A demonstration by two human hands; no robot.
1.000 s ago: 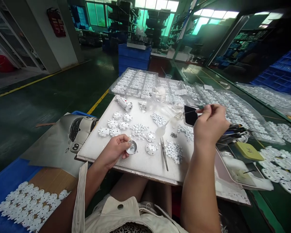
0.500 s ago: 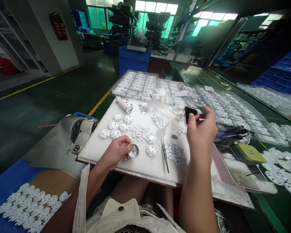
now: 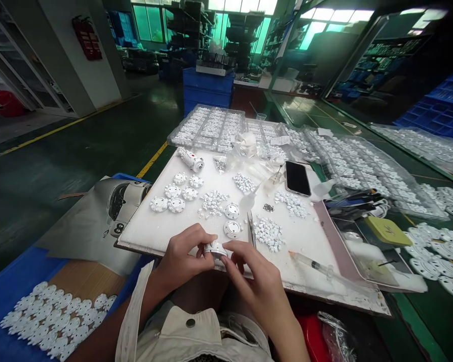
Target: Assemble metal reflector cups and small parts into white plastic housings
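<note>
Low over the front edge of the white board (image 3: 196, 229), my left hand (image 3: 189, 251) and my right hand (image 3: 251, 266) pinch one small round white part (image 3: 216, 249) from its two sides. Just beyond it lie two similar white discs, the nearer one (image 3: 233, 229) and the farther one (image 3: 232, 210). Tweezers (image 3: 251, 229) rest to the right of these discs, partly hidden behind my right hand. A pile of small white pieces (image 3: 269, 234) sits beside the tweezers. My fingers cover part of the held piece.
More white discs (image 3: 172, 191) lie on the left, near a white cylindrical assembly (image 3: 191, 159). A phone (image 3: 297, 178), a syringe (image 3: 311, 262) and a pink tray (image 3: 337, 241) are on the right. Clear trays of white parts (image 3: 209, 128) stand behind.
My right hand has come away from the phone, down and left to the round white part. My left hand still holds it, now turned edge-on. The phone lies flat on the board.
</note>
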